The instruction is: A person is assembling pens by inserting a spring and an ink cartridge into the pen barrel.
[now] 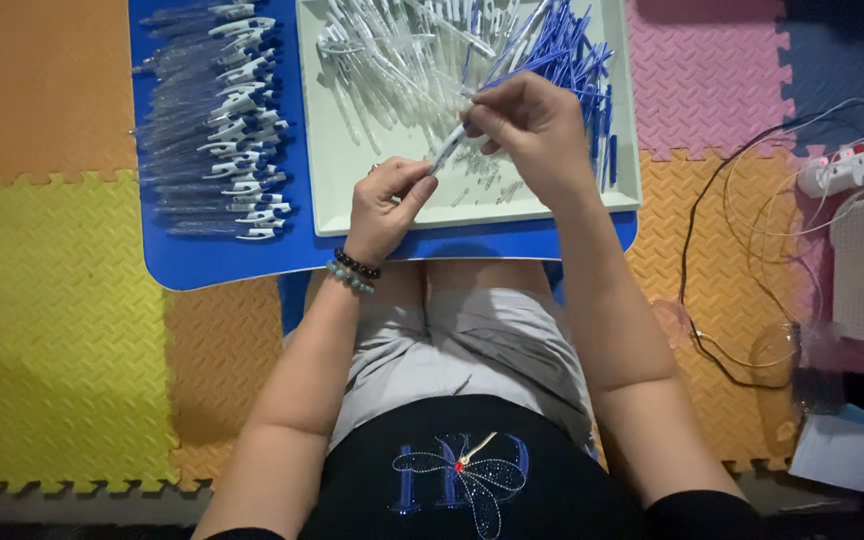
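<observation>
A clear pen barrel [449, 148] is pinched at both ends over the pale tray [624, 150]. The grip of the left hand [384, 205] is closed on the lower end, thumb and forefinger curled tight; the grip of the right hand [537, 130] is closed on the upper end, toward 1 o'clock, where a blue refill [527, 68] runs on out of the barrel.

The barrel is judged to be light, stiff and thin-walled, with a smooth plastic skin that is likely to slip, so a fingertip pinch near each end seems right. The refill looks slender and may bend if it is pushed off-line.

In the tray, loose clear barrels [392, 60] are heaped at 11 o'clock from the hands, and blue refills [582, 60] are piled at 1 o'clock; small parts are scattered on the tray floor just below the hands, too small to be told apart. At 9 o'clock a row of finished pens [222, 130] with white and blue clips is laid out on the blue desk [212, 262], which stands over the lap.

The floor is covered with foam mats [52, 300] in yellow, orange and pink. At 3 o'clock a power strip [857, 160] and thin white cables [762, 190] are seen.
</observation>
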